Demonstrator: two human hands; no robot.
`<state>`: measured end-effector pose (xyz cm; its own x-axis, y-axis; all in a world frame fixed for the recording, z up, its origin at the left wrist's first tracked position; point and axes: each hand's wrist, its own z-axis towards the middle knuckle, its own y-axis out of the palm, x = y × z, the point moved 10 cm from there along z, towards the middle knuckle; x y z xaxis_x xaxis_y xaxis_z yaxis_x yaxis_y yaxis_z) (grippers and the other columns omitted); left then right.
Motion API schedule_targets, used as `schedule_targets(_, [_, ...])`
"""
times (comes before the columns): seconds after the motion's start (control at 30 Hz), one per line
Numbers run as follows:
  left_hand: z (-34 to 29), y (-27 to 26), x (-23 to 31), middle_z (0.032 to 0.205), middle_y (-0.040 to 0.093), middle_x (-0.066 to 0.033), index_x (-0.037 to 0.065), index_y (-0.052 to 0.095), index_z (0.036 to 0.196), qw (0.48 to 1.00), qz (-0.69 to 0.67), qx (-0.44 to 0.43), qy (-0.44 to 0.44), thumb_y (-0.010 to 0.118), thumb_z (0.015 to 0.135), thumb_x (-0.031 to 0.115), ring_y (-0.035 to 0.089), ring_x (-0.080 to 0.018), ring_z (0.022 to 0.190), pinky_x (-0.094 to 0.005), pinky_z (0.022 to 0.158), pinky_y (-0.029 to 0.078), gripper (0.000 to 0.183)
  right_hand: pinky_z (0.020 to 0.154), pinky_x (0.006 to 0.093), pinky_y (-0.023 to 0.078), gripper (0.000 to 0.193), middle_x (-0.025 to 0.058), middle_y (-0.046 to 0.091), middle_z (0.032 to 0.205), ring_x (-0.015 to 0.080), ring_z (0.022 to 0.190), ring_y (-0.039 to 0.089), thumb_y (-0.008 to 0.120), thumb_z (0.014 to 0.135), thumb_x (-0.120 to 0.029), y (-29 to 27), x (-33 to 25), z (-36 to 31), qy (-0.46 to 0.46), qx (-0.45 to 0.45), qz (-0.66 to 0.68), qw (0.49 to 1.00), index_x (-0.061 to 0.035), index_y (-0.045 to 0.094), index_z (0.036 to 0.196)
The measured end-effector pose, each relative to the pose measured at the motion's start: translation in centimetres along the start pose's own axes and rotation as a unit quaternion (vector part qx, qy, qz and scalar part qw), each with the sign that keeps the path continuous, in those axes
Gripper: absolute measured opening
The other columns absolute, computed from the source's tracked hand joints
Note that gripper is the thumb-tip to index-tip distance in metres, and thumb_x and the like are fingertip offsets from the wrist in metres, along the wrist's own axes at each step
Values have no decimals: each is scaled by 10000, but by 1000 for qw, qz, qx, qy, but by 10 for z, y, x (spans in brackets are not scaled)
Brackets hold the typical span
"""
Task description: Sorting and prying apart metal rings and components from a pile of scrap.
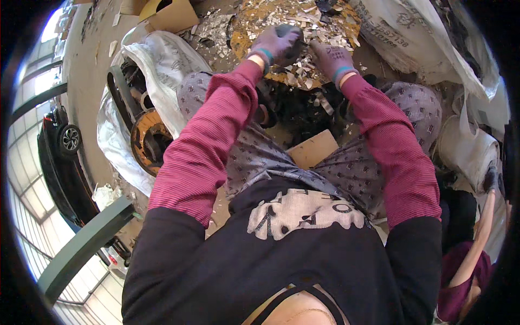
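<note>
Both of my hands wear purple-grey gloves with teal cuffs and are above a worn yellow-brown work surface (239,39). Small pale and silvery scraps (309,73) lie strewn across it. My left hand (277,44) is closed, with its fingers curled toward the right. Close beside it, my right hand (332,60) is closed too, its fingertips pinched together and pointing at the left hand. A small gap separates the two. Whatever either hand grips is too small or too hidden to make out.
A white woven sack (162,57) stands at my left, near an orange-rimmed round part (149,142). More white sacks (414,40) are at the right. A cardboard box (169,16) sits at far left; dark debris (306,114) lies between my legs. Another person's arm (479,238) shows at lower right.
</note>
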<state>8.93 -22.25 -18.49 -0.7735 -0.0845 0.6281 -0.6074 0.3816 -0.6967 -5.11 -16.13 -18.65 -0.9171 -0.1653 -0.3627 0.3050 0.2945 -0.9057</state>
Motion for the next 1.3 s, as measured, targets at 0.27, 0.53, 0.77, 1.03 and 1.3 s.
schedule_targets(0.27, [15, 10, 10, 1063, 583, -243, -40, 545, 1093, 996, 83, -18, -12, 582, 672, 611, 566, -355, 1012, -399, 874, 430, 776, 690, 428, 470, 305, 125, 624, 927, 315, 863, 605, 531, 804, -216, -9, 11, 0, 10, 27, -15, 999, -137, 474, 1093])
schedule_targets(0.53, [19, 4, 15, 1116, 562, -228, -23, 505, 1152, 994, 110, 10, 9, 545, 699, 617, 540, -349, 1058, -386, 895, 415, 785, 698, 421, 475, 341, 147, 620, 964, 324, 875, 605, 527, 802, -197, -2, 19, 14, 31, 5, -25, 999, -151, 465, 1134])
schedule_targets(0.77, [6, 8, 18, 973, 605, -236, -72, 532, 1014, 997, 59, 32, 23, 625, 687, 553, 604, -338, 893, -393, 801, 463, 712, 727, 437, 467, 282, 179, 616, 944, 344, 874, 599, 541, 795, -181, -3, 12, 22, 7, -52, -61, 997, -109, 476, 1060])
schedule_targets(1.03, [-5, 4, 28, 974, 606, -213, -33, 546, 1004, 997, 60, 50, 29, 649, 709, 502, 598, -325, 898, -377, 796, 463, 620, 820, 431, 445, 315, 176, 595, 1048, 341, 986, 563, 461, 859, -268, 26, 17, 19, 65, -138, 24, 988, -80, 492, 1110])
schedule_targets(1.3, [-1, 1, 20, 976, 606, -221, -59, 513, 1060, 997, 61, 33, 17, 655, 691, 529, 600, -323, 902, -376, 802, 464, 709, 762, 425, 464, 298, 148, 627, 972, 331, 908, 601, 518, 808, -280, -1, 10, 3, 30, -27, 8, 999, -111, 511, 1053])
